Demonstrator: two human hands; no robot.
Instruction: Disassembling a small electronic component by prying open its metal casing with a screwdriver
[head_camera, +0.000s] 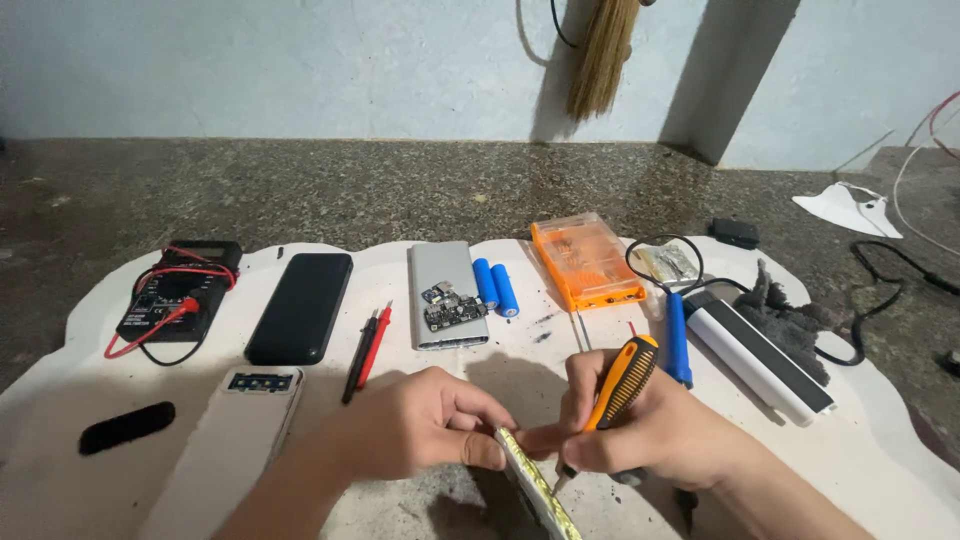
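- Nearest us: thin flat panel (535, 485), held on edge, long axis running from our left thumb down toward the frame bottom.
- Our left hand (425, 420) pinches the panel's upper end, thumb on the edge, other fingers curled under.
- Our right hand (640, 430) sits just right of the panel, fingers wrapped tight round an orange-black screwdriver (618, 385); tip meets the panel edge right beside the left thumb.
- Both hands touch the panel; the right one carries the tool.
- Beyond the panel: silver power bank shell (440, 275) with a circuit board (452, 305), two blue cells (496, 287), orange bit case (585, 262).
- Far left of the panel: multimeter (178, 295), black phone (301, 305), probes (366, 352).
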